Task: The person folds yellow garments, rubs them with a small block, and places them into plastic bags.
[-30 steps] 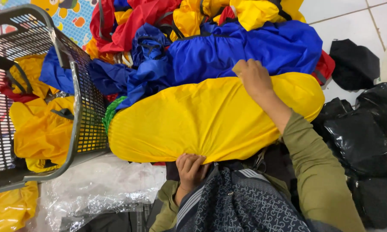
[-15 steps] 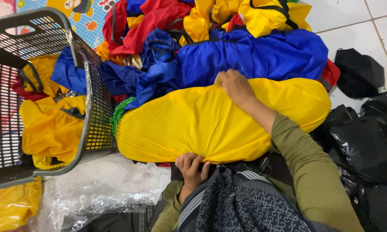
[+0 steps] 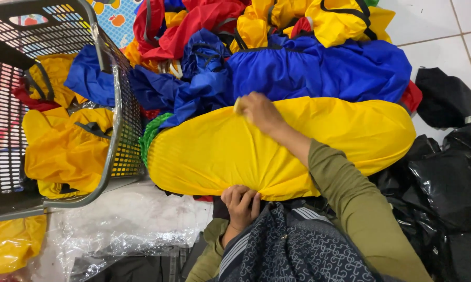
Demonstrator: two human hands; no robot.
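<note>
A long yellow fabric cover (image 3: 214, 151) lies stretched flat across my lap. My right hand (image 3: 259, 111) pinches its far edge near the middle, fingers closed on the cloth. My left hand (image 3: 240, 202) grips the near edge, close to my body. Behind the yellow piece is a heap of blue fabric (image 3: 319, 70), with red fabric (image 3: 193, 21) and more yellow fabric (image 3: 324, 21) further back.
A grey plastic laundry basket (image 3: 118, 104) at left holds yellow, blue and red pieces. Clear plastic sheeting (image 3: 120, 224) lies below it. Black plastic bags (image 3: 444, 172) sit at right on white floor tiles (image 3: 428, 26).
My right hand has slid leftward along the far edge of the yellow cover, from its right part toward the middle. My left hand has stayed on the near edge.
</note>
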